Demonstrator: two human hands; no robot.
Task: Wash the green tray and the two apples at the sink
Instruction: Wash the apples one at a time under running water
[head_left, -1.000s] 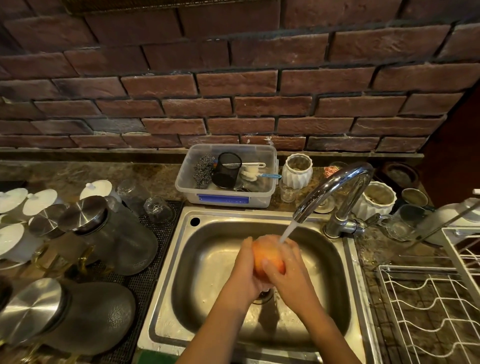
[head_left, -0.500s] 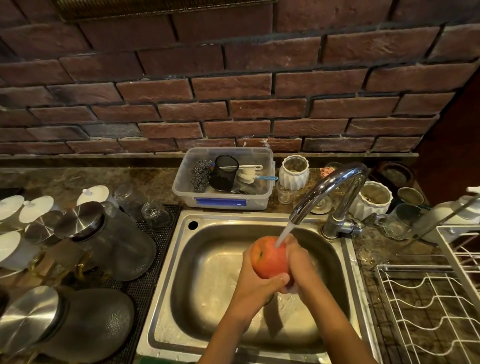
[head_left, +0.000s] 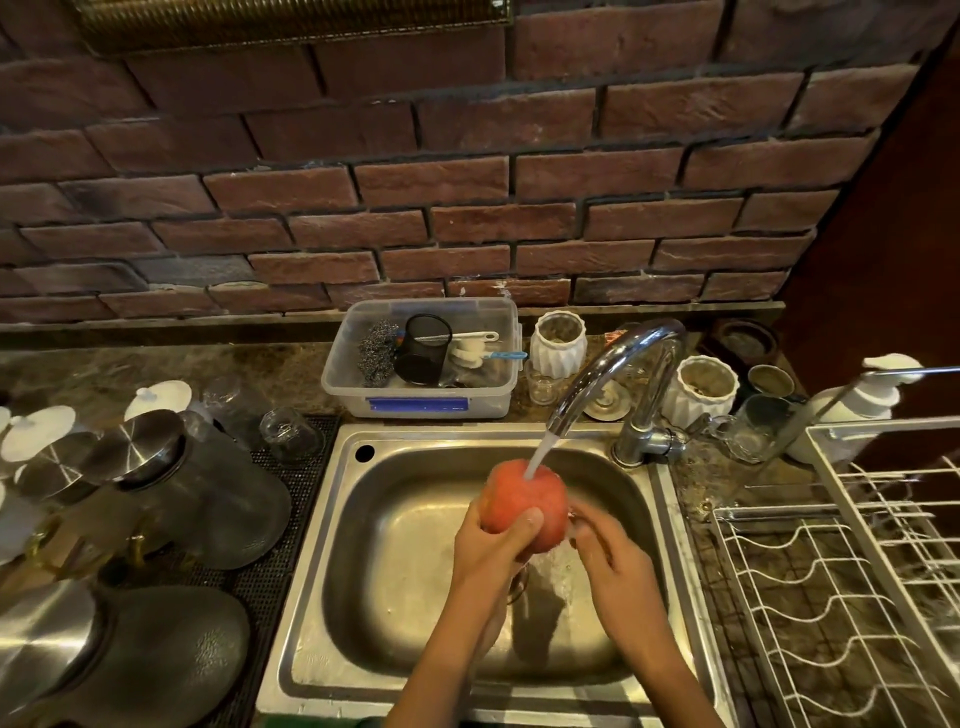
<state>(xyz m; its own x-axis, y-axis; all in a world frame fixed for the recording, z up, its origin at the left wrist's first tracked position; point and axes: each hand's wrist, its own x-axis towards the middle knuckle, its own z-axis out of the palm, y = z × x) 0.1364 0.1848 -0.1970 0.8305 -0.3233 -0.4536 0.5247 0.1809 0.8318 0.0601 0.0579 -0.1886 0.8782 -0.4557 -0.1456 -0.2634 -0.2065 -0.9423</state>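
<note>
A red apple (head_left: 522, 501) is held over the steel sink (head_left: 363, 571), right under the water stream from the chrome faucet (head_left: 618, 358). My left hand (head_left: 493, 551) grips the apple from below and the left, thumb on its front. My right hand (head_left: 615, 556) is beside it on the right, fingertips touching the apple's lower right side. A sliver of green (head_left: 291, 721), maybe the tray, shows at the bottom edge below the sink. The second apple is out of view.
A clear plastic tub (head_left: 421, 402) with scrubbers and brushes sits behind the sink. Glass jars with steel lids (head_left: 171, 483) crowd a black mat on the left. A white wire dish rack (head_left: 841, 587) stands on the right, white ceramic cups (head_left: 558, 343) and a soap pump (head_left: 857, 405) behind it.
The apple has been turned in my hands under the stream. My right hand slid off its front to its lower right side, and my left hand now carries it.
</note>
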